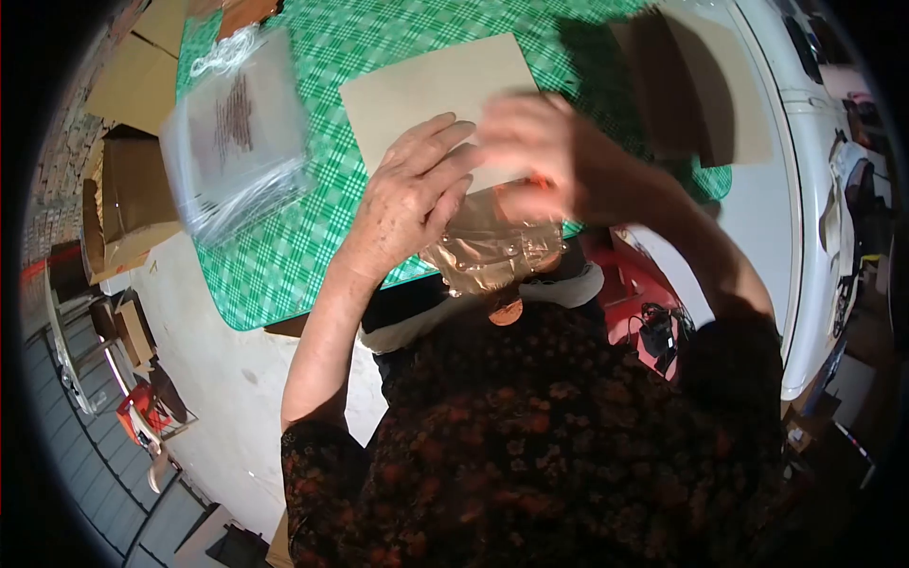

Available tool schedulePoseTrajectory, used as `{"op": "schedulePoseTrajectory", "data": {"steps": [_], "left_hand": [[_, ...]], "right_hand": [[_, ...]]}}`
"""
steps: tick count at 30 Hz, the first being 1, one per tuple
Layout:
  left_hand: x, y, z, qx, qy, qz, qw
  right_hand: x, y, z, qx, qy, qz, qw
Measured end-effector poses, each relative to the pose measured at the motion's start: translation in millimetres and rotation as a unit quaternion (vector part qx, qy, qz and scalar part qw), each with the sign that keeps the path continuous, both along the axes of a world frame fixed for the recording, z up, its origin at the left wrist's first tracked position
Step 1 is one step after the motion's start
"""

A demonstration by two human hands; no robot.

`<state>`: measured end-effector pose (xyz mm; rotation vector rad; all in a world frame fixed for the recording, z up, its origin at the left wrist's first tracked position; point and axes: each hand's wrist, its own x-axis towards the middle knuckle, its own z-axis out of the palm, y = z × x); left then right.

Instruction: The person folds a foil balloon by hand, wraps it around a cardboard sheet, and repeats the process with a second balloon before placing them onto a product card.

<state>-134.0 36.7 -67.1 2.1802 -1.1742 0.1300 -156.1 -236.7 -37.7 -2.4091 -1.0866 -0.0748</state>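
Observation:
A tan cardboard sheet (426,90) lies on the green checked tablecloth (327,38). My left hand (407,194) is over its lower left part, fingers extended toward the right, with small gaps between them. Close beside it, my right hand (530,142) is smeared by motion above the sheet's right side, so its grip cannot be made out. Below both hands, a shiny clear plastic bag (497,256) with a brownish tint hangs at the table's front edge over my lap. Something orange-red shows between the bag and my right hand.
A stack of clear plastic bags (237,133) lies on the table's left, with white string (227,52) at its top. Folded cardboard (701,85) is at the right. An open carton (137,204) stands left of the table. Black cables (655,331) sit on a red stool (620,284).

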Motion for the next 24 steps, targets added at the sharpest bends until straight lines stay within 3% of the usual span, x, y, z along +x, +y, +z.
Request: {"op": "schedulePoseTrajectory", "data": {"steps": [3,7,10,16,22,24], "left_hand": [[3.2,1.1,1.8,-0.007,0.024,-0.008,1.000],[6.1,2.8,0.9,-0.024,0.049,-0.023,0.998],[7.9,5.4,2.0,-0.022,0.078,-0.032,0.996],[12.8,10.8,6.5,-0.017,0.153,-0.053,0.987],[21.9,24.0,14.5,-0.097,0.365,-0.069,0.923],[18.1,28.3,13.7,-0.113,0.451,-0.018,0.885]], "right_hand": [[-64.3,-10.6,14.8,-0.057,0.097,0.026,0.993],[-94.2,-1.9,-17.4,-0.131,-0.102,0.008,0.986],[-87.2,7.1,-28.5,-0.044,-0.093,-0.032,0.994],[-82.9,9.4,-27.0,-0.009,-0.129,-0.012,0.992],[-49.1,16.4,0.4,0.135,0.067,-0.129,0.980],[-27.1,21.6,14.4,0.167,0.167,-0.186,0.954]]}}
